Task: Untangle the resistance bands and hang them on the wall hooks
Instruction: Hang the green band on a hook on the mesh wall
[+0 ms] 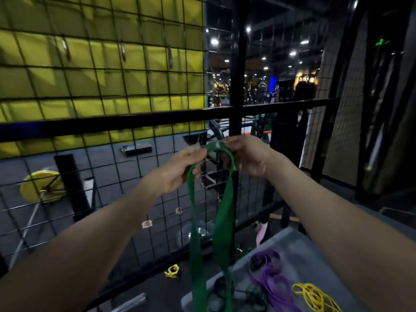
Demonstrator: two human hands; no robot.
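A black wire grid (126,158) fills the view. Before it hangs a green band (222,221), its top loop pinched by the left hand (180,170) and right hand (245,156), fingers curled round it. Below, on a grey surface (315,255), lie a purple band (270,275) and a yellow band (315,296); something dark, perhaps another band, sits beside them.

Green resistance band (221,212): flat loop, held up at centre, its two strands hanging down. Purple band (269,274): coiled, lying near right on the grey surface (315,255). Yellow band (314,297): tangled, right of it.
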